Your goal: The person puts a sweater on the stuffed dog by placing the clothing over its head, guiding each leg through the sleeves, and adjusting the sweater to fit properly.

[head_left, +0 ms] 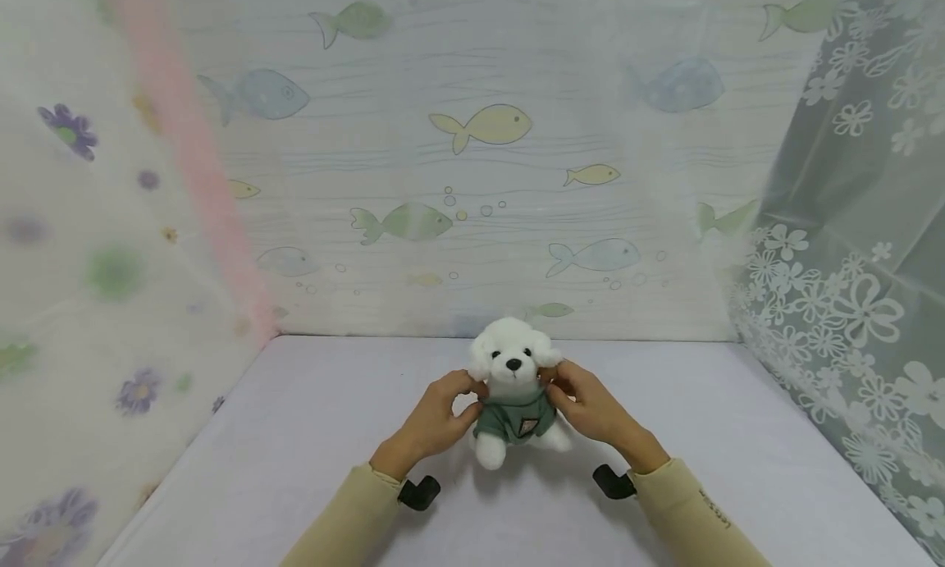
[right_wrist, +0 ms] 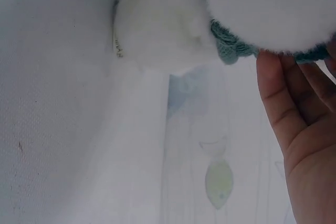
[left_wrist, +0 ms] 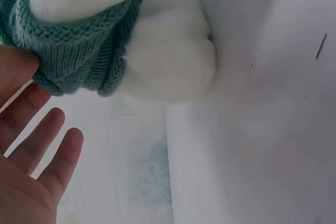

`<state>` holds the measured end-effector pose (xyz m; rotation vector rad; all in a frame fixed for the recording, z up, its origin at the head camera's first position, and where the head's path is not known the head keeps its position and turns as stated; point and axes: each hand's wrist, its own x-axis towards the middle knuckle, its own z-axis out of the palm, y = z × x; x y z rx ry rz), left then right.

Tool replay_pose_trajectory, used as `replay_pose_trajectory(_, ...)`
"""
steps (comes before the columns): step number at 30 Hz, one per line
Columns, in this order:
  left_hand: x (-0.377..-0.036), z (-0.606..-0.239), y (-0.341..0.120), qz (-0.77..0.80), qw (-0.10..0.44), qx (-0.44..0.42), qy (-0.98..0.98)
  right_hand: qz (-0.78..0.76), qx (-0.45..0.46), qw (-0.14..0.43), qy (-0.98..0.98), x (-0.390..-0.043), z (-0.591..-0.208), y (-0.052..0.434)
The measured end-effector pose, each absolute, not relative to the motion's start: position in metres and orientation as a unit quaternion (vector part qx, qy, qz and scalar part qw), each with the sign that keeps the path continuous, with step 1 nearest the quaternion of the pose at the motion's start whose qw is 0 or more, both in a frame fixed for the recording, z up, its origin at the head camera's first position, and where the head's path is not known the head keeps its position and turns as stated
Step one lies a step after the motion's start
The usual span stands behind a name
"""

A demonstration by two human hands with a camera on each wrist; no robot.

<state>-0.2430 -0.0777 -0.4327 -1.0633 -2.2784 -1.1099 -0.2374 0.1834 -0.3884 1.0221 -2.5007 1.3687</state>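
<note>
a: head view, centre of the frame, a little below the middle: a white plush dog (head_left: 513,390) sits upright on the pale surface (head_left: 295,436), facing the camera, close to the fish-print backdrop (head_left: 480,181).

b: what's it wearing?

a: a green knitted sweater (head_left: 517,419) with a small patch on the front.

b: and the hands?

a: the left hand (head_left: 435,419) is on the dog's left side in the frame, fingers curled in, pinching at the sweater near the neck. the right hand (head_left: 586,407) mirrors it on the other side, fingers bent and gripping the toy at the shoulder.

b: do the wrist views confirm that?

a: partly. in the left wrist view the sweater's ribbed cuff (left_wrist: 79,51) fills the upper left, touching the hand at the left edge, while three fingers (left_wrist: 50,129) lie loosely spread below it. in the right wrist view the white plush fills the top, a strip of green knit shows at upper right, and the fingers (right_wrist: 278,93) reach up to it.

b: anything else around?

a: a flowered curtain (head_left: 849,304) on the right, a sheer flower-print one (head_left: 89,263) on the left.
</note>
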Motion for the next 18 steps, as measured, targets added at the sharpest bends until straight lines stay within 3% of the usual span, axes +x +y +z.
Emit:
replay_pose_trajectory(10, -0.242, -0.433, -0.070, -0.436, 0.193, -0.307, -0.824, 0.468, 0.348, 0.085, -0.808, -0.239, -0.396, 0.177)
replay_pose_trajectory(18, -0.238, -0.432, -0.066, -0.468, 0.259, -0.247, -0.808, 0.519, 0.320, 0.071, -0.789, -0.238, -0.400, 0.174)
